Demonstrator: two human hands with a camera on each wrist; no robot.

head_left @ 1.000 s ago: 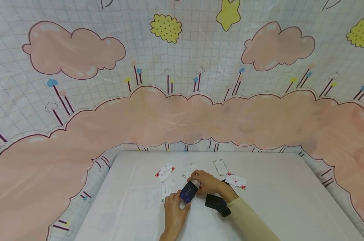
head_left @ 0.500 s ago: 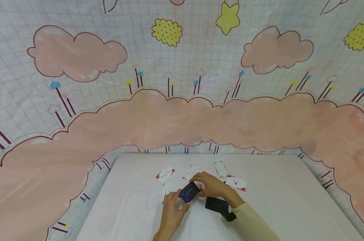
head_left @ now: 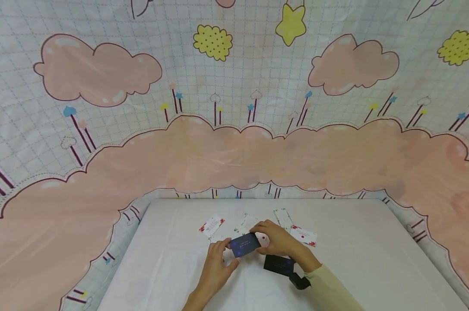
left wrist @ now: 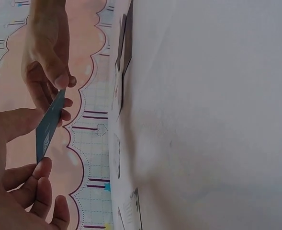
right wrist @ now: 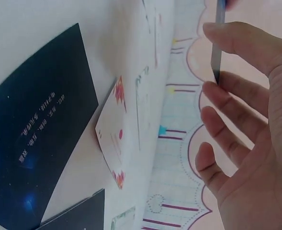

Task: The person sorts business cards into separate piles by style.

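Observation:
A dark blue card [head_left: 245,245] with small print is raised off the table between both hands. My left hand [head_left: 215,268] pinches its left end with thumb and fingers. At its right end, my right hand [head_left: 279,239] pinches the card between thumb and index finger. The left wrist view shows the card [left wrist: 47,129] on edge, both hands touching it. In the right wrist view only a thin edge of the card [right wrist: 218,52] is visible, and the other fingers lie loosely bent. Below my right hand, another dark card [head_left: 277,264] lies on the table.
White flower-edged cards lie farther back, including a red-flowered card [head_left: 212,225], a green-leafed card [head_left: 283,218] and another red-flowered card [head_left: 303,236]. My right hand partly covers one. A small black object [head_left: 299,281] sits by the right wrist. A patterned cloth [head_left: 234,160] hangs behind the white table [head_left: 160,268].
The held dark blue card has turned so its long side lies closer to level. My left hand has shifted slightly left, my right hand slightly right. Both still hold it.

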